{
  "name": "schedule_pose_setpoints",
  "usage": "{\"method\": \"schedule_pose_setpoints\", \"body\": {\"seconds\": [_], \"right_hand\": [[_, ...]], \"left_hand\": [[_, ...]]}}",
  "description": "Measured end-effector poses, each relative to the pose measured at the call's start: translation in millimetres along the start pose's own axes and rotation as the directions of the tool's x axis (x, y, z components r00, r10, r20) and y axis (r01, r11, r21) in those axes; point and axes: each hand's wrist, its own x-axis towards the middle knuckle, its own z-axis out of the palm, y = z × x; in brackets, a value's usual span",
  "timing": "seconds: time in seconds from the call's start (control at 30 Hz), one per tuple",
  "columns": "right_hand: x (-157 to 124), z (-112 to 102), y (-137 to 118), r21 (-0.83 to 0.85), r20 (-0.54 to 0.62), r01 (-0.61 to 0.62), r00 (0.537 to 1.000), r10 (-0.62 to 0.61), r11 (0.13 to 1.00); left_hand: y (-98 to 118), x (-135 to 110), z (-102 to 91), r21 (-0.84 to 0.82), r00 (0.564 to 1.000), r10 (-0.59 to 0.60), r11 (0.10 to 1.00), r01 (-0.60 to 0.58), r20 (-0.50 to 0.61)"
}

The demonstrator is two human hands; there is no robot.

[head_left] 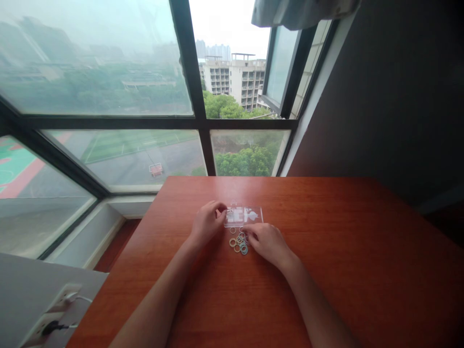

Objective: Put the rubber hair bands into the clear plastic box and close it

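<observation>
A flat, clear plastic case (253,216) with white printing lies on the table, its far side facing the window. My left hand (208,221) has its fingers curled at the case's left edge, thumb and fingertips closed on it. Just in front of the case is a loose pile of small pastel rings (243,249), some green, some yellowish, several overlapping. Over the right side of that pile is my right hand (268,240), fingertips drawn together at one small ring (241,229) close to the case's near edge. Its fingers partly cover the pile.
The reddish-brown wooden table (344,251) reaches to a dark-framed window (203,123), with one pane open at the upper right. A dark wall (380,106) rises at the right. At lower left, plugs sit in wall sockets (54,321).
</observation>
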Motion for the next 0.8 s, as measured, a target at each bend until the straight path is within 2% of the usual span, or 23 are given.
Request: {"method": "schedule_pose_setpoints", "body": {"seconds": [0.3,0.5,0.67,0.8], "right_hand": [[-2.2,-6.0,11.8,-0.015,0.007,-0.077,0.997,0.078,0.997],[-6.2,-11.5,19.0,0.022,0.048,-0.077,0.996,0.076,0.997],[-5.8,-12.8,20.0,-0.029,-0.028,-0.136,0.99,0.136,0.99],[-4.2,-13.2,19.0,-0.065,-0.01,-0.163,0.987,0.163,0.984]], "left_hand": [[3.2,-0.9,-3.1,0.013,0.999,0.023,1.0,-0.023,0.047],[6.5,-2.9,-6.3,0.046,0.994,0.005,0.999,-0.01,0.107],[10.3,-3.6,-7.8,0.09,0.989,-0.033,0.996,0.02,0.147],[13.1,-3.1,-8.7,0.125,0.988,-0.034,0.992,0.015,0.151]]}}
